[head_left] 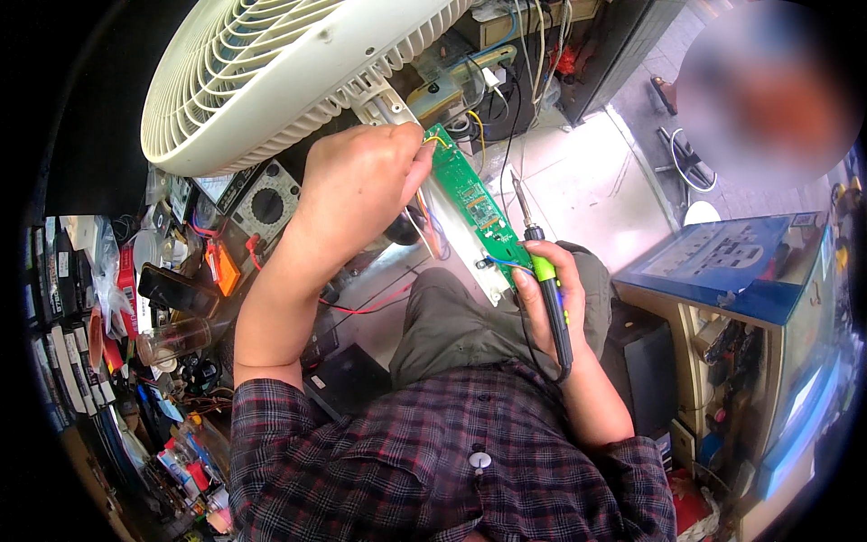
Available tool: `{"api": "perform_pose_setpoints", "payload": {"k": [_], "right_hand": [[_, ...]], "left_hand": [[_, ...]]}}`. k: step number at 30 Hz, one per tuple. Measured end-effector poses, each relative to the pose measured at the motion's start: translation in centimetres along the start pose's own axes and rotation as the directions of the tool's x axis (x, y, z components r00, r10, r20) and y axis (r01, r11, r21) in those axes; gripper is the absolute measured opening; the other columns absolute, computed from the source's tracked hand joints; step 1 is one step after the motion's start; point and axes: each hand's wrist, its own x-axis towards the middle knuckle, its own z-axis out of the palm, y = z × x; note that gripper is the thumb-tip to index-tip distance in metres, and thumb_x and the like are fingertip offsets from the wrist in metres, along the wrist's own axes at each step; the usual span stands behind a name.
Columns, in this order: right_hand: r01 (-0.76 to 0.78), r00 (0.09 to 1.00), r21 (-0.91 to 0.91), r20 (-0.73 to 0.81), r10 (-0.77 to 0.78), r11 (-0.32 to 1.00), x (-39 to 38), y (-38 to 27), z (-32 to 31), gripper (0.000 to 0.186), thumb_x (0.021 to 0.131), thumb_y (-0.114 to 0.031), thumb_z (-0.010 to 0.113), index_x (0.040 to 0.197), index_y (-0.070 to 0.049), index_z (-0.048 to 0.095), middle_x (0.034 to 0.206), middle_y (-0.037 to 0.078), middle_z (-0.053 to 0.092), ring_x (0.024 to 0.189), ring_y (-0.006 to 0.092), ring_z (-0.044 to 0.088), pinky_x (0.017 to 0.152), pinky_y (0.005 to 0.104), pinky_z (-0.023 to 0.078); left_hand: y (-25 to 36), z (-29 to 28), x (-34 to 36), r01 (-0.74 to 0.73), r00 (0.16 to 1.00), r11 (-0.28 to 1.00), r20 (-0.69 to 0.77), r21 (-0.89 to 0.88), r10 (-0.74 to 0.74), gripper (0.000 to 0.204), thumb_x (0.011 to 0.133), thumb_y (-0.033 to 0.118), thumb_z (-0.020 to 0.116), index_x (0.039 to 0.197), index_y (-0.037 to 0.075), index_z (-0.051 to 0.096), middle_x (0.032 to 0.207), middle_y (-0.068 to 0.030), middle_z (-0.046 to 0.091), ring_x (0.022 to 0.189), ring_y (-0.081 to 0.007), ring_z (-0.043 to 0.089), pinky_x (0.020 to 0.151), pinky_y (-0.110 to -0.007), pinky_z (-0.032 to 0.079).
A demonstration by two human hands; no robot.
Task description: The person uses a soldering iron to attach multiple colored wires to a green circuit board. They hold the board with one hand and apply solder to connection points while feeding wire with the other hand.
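A long green circuit board [474, 199] with yellow and blue wires lies tilted along a white plastic housing [496, 294] attached below a white fan [262, 68]. My left hand [361, 176] is closed at the board's upper end by the yellow wire; what its fingertips hold is hidden. My right hand [560, 298] grips a green-and-black soldering iron [555, 321], metal tip upward, at the board's lower end, its thumb near the blue wire. Loose wires hang below the housing, above my lap.
A cluttered bench at left holds a multimeter [269, 206], phone [178, 291], clear jar [176, 341] and tools. Cables and power plugs [494, 79] are behind the board. A wooden cabinet [677, 312] with a blue board on top stands at right. Pale tiled floor [605, 181] shows beyond.
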Motion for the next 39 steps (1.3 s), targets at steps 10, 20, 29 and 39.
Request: {"api": "perform_pose_setpoints", "payload": {"k": [10,20,29,39], "right_hand": [[-0.046,0.999,0.037,-0.009,0.046,0.998,0.0,-0.2,0.0,0.034,0.094,-0.011,0.068,0.125,-0.005,0.057,0.12,0.011,0.063,0.111,0.0221,0.06,0.098,0.033,0.045],[-0.059,0.997,0.056,-0.035,0.061,0.997,0.2,-0.1,0.2,0.034,0.093,-0.009,0.067,0.125,-0.006,0.057,0.12,0.011,0.062,0.108,0.0201,0.06,0.095,0.0322,0.046],[-0.056,0.997,0.061,-0.044,0.059,0.997,0.2,0.0,0.3,0.033,0.094,-0.009,0.067,0.125,-0.006,0.057,0.119,0.011,0.063,0.108,0.0204,0.061,0.095,0.0325,0.047],[0.004,0.999,0.0,-0.052,-0.004,1.0,0.3,0.3,0.5,0.033,0.093,-0.009,0.068,0.124,-0.006,0.057,0.12,0.012,0.063,0.109,0.0226,0.062,0.096,0.0333,0.046]], "left_hand": [[-0.4,0.7,0.3,-0.008,1.0,1.0,0.011,-0.013,0.008,0.018,0.09,0.023,0.068,0.082,0.007,0.066,0.066,-0.0118,0.063,0.061,-0.031,0.065,0.054,-0.041,0.05],[0.4,-0.9,-0.1,0.22,0.966,0.975,0.152,-0.044,-0.211,0.03,0.085,0.034,0.071,0.098,0.006,0.071,0.065,-0.0138,0.064,0.062,-0.0326,0.066,0.056,-0.042,0.05],[0.6,-0.8,-0.1,0.202,0.962,0.979,0.179,0.04,-0.206,0.031,0.085,0.034,0.071,0.095,0.005,0.071,0.07,-0.0158,0.066,0.065,-0.035,0.067,0.058,-0.043,0.051],[1.4,-0.8,-0.5,0.242,0.96,0.97,0.146,0.004,-0.24,0.036,0.083,0.037,0.074,0.097,0.004,0.069,0.074,-0.0163,0.068,0.068,-0.0349,0.068,0.059,-0.043,0.052]]}}
